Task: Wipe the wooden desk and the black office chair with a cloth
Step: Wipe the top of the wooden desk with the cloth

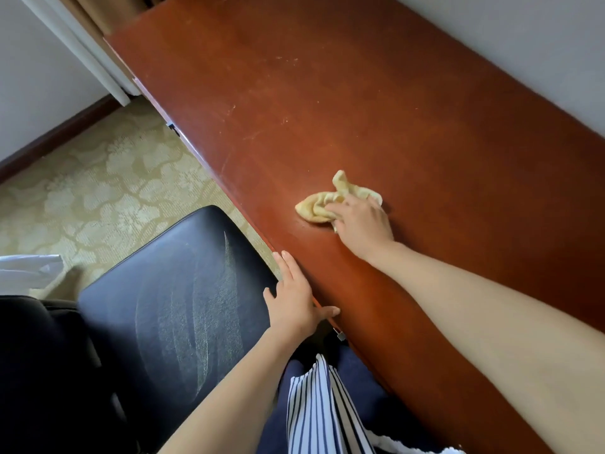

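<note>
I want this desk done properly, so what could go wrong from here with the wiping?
The cloth is bunched under the right hand, so it may cover only a narrow strip and miss the pale specks farther along the desk. The left hand rests on the desk's near edge, so that patch could get skipped. The black chair seat shows pale streaks; a dusty cloth might smear it more.
</note>
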{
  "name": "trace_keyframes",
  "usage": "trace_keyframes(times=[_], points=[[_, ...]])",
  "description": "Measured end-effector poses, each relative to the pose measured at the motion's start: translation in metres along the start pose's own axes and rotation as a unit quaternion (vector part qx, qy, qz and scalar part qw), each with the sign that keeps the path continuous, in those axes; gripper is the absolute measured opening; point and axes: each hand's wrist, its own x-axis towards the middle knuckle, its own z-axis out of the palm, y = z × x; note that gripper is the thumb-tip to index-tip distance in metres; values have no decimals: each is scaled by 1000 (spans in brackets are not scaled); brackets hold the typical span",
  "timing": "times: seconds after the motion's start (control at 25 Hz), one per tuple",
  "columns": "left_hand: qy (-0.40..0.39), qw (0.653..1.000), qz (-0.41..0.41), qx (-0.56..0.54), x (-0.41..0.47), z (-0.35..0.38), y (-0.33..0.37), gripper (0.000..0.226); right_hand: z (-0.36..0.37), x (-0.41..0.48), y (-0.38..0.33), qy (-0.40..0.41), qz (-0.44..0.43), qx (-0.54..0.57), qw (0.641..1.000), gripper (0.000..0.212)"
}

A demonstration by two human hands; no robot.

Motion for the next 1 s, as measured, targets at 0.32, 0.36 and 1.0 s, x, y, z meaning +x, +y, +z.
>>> trace_keyframes(times=[0.32,0.36,1.0], points=[[-13,987,-1,161,-1,-10,6,136,-12,-139,27,39,-42,23,998,35],[-12,982,4,191,-1,-12,8,134,-11,-156,29,49,-33,24,998,36],[-100,842,337,410,8,4,80,97,-29,-249,119,238,523,-16,818,30]])
